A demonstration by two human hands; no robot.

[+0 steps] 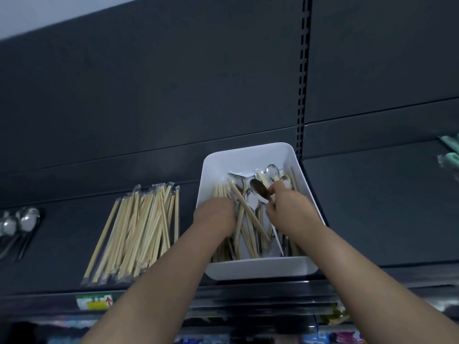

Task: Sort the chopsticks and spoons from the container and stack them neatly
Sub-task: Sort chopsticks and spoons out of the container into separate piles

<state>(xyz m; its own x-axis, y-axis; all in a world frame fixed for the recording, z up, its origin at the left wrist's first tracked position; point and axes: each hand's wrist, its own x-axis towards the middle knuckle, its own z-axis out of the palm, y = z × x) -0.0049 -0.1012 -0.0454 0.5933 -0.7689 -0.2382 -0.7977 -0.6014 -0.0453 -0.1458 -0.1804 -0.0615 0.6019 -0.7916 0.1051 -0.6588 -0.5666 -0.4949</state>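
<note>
steel oval-bowled spoon [258, 187] is pinched by the right hand's [288, 211] fingers [273, 189], likely to pull it free of the tangle; the left hand [215, 216] is buried among pale wooden chopsticks [219, 191] inside the white plastic container [260, 269], its fingers hidden, grip unreadable. sorted chopstick pile [139, 232] lies left of the container.

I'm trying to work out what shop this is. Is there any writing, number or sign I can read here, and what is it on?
Shelf-edge tag: a red upward arrow; its dark digits are too blurred to read.
Packets below the shelf: print too blurred to read.
No other text shows.
</note>
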